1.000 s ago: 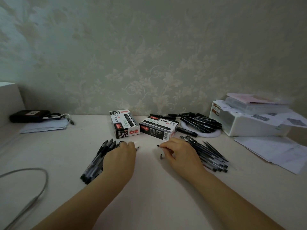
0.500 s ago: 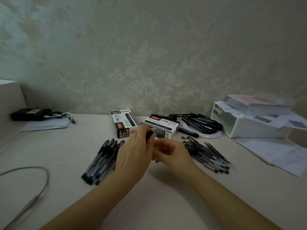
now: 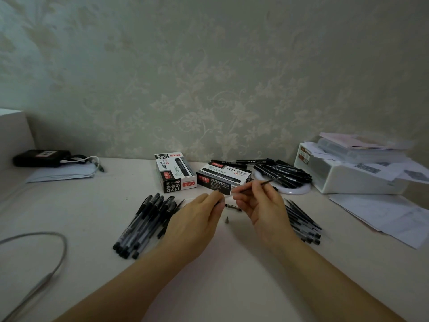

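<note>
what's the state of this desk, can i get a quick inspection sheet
surface: pale desk, dim light
job's things: refill in the right hand; barrel end shows at the left fingers; tip and a small part lie between the hands; pen pile to the left, thinner pile to the right
clutter: two boxes, markers on a dish, white bin, papers, pouch
grippers: left hand grips the barrel; right hand pinches the refill
cables: grey cable front left; white cable by the pouch
surroundings: floral wallpaper
</note>
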Action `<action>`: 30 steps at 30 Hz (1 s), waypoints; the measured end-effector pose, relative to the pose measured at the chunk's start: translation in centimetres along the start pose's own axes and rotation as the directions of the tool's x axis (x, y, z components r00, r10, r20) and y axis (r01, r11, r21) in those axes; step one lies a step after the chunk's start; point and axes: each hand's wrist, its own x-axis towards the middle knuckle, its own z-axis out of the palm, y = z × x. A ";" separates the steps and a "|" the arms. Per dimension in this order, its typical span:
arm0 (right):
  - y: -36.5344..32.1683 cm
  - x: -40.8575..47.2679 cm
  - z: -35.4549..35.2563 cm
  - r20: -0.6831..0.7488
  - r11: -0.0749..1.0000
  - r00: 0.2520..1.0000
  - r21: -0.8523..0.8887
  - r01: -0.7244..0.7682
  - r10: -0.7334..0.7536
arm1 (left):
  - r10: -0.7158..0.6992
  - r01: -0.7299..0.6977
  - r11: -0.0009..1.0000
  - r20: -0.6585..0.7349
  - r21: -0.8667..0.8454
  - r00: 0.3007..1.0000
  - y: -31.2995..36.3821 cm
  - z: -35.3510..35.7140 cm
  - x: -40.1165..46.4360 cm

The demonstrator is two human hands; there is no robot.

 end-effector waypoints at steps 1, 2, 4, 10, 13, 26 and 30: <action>0.0 0.0 0.1 0.011 0.998 1.000 0.054 -0.027 0.027 | -0.006 0.006 1.000 0.008 0.002 1.000 0.1 0.0 0.0; 0.1 -0.1 0.2 0.022 0.995 0.999 0.085 -0.046 0.044 | -0.014 0.014 1.000 0.009 -0.003 1.000 0.1 0.0 0.0; 0.1 -0.1 0.3 0.045 0.993 0.997 0.099 -0.059 0.055 | -0.026 0.026 1.000 -0.008 -0.008 1.000 0.1 -0.1 0.0; 0.0 -0.1 0.2 0.071 0.992 0.996 0.111 -0.055 0.047 | -0.019 0.019 1.000 -0.002 0.006 1.000 -0.1 -0.2 0.1; 0.1 0.0 0.1 0.065 0.991 0.997 0.119 -0.054 0.046 | 0.002 -0.002 1.000 -0.009 0.007 1.000 -0.1 -0.2 0.0; 0.6 -0.6 0.6 0.249 0.864 0.968 -0.490 0.114 0.013 | 0.044 -0.044 0.998 0.010 -0.048 0.999 0.3 -0.2 -0.1; 0.9 -0.7 0.4 0.370 0.644 0.918 -0.669 0.372 -0.145 | 0.001 -0.003 0.995 -0.020 -0.102 1.000 0.3 -0.2 0.0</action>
